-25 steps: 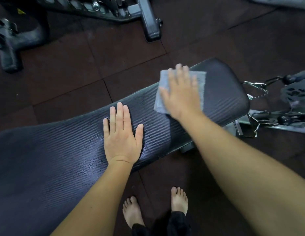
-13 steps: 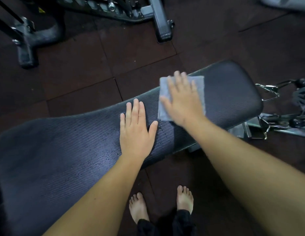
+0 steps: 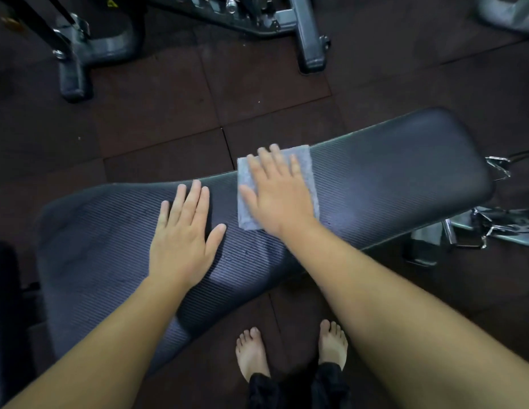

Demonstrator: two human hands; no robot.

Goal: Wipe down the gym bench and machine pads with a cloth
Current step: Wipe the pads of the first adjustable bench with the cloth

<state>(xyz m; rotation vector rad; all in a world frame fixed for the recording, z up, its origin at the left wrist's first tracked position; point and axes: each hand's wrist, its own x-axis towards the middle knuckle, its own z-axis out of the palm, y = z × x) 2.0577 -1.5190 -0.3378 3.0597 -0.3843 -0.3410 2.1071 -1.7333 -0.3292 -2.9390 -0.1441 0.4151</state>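
Surface point(image 3: 390, 178): ribbed pad, firm, probably grippy. Left hand point(image 3: 183, 234): flat, fingers straight, resting mid-surface. Right hand point(image 3: 279, 199): flat, fingers spread, pressing cloth point(image 3: 310, 178) at the far edge. Cloth: thin, limp, light; best held down by the palm.

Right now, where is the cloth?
In the head view, the cloth lies on the bench, under the right hand, just right of the left hand.
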